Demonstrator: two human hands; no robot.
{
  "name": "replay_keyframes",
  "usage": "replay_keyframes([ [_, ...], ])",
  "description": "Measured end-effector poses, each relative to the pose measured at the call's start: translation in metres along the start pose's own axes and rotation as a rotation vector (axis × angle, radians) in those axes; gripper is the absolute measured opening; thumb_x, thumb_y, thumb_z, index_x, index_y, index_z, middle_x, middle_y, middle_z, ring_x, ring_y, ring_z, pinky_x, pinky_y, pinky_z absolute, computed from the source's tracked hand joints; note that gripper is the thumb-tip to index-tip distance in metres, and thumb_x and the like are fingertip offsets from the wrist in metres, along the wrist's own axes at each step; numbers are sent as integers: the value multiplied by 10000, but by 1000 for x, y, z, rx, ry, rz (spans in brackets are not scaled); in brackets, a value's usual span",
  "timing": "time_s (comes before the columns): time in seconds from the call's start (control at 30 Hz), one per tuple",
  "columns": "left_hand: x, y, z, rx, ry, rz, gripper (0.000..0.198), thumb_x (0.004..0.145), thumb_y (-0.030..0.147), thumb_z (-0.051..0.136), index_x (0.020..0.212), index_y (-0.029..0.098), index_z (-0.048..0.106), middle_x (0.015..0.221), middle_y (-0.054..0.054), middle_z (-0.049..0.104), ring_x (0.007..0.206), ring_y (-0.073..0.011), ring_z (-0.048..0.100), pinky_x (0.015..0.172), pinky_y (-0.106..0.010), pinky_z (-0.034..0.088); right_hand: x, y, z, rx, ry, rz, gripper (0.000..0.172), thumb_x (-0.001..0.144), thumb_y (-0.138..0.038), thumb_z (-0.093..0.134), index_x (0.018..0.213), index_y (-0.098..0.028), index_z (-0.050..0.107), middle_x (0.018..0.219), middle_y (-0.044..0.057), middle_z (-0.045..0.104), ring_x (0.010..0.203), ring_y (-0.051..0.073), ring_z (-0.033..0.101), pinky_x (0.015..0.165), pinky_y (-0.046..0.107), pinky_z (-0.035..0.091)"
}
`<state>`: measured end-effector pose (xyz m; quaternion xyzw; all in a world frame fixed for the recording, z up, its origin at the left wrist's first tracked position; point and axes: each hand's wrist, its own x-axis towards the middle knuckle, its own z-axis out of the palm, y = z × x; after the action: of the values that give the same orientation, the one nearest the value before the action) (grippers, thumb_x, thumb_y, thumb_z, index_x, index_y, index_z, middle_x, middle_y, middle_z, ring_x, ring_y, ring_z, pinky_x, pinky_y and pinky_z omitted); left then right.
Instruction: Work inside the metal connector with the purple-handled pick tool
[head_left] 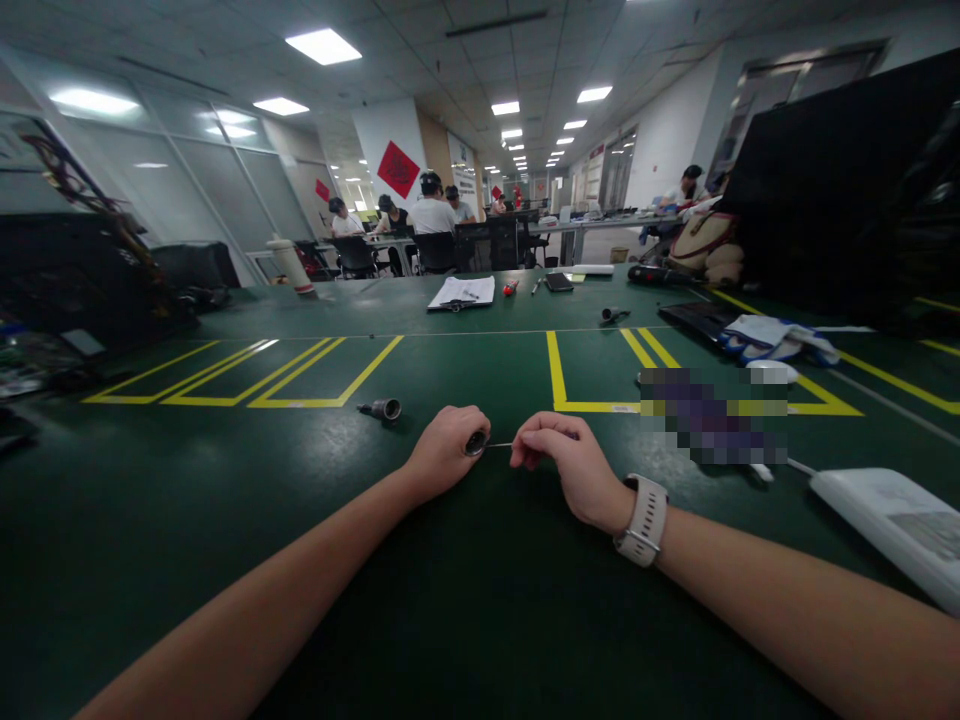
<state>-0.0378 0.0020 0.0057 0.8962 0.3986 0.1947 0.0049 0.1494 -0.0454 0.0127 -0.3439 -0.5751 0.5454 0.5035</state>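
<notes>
My left hand (pixel 444 450) is closed around a small round metal part (pixel 475 443) that shows at its thumb side. My right hand (pixel 566 462), with a white watch on the wrist, is pinched on a thin rod (pixel 499 445) that runs from the metal part to its fingers. Both hands rest on the dark green table (pixel 450 600), a few centimetres apart. Another small metal cylinder (pixel 382 408) lies on the table just left of my left hand.
Yellow tape outlines (pixel 247 375) mark the table. A white device (pixel 892 520) lies at the right, gloves (pixel 772 338) and a dark tray further back. Papers (pixel 461 292), a phone and a small metal part (pixel 613 314) lie mid-table. People sit at desks in the background.
</notes>
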Motion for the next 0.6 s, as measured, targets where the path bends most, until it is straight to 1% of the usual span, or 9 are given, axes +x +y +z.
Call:
replay_keyframes([
  [0.13,0,2,-1,-1,-18,-7,86,741,87,490,728,170,510,747,-11,565,716,-156,508,678,-283,375,0,0,0,15,40,-33,173,772,-192,488,642,-171,599,605,3,599,610,140,531,619,295,401],
  [0.2,1,3,-2,3,-18,-6,84,741,88,492,729,169,513,742,-13,563,710,-157,507,670,-282,374,0,0,1,5,29,-30,165,779,-200,493,663,-171,608,637,6,608,638,144,537,638,300,405],
  [0.3,1,4,-2,8,-21,0,82,737,89,499,730,169,514,736,-12,558,699,-155,505,661,-277,372,1,0,2,-22,-22,8,142,780,-215,513,700,-169,620,676,9,622,663,147,546,650,301,406],
  [0.43,1,3,-1,20,-23,8,96,715,72,510,737,166,514,734,-11,556,700,-155,502,656,-273,365,1,2,1,-18,-46,22,148,775,-203,511,681,-167,619,642,3,618,643,141,549,647,297,404],
  [0.6,0,2,-1,4,-32,-1,92,714,77,504,734,167,509,742,-8,560,699,-152,500,659,-275,360,1,2,0,10,-9,7,178,752,-171,490,614,-170,602,558,-8,590,581,136,533,618,293,393],
])
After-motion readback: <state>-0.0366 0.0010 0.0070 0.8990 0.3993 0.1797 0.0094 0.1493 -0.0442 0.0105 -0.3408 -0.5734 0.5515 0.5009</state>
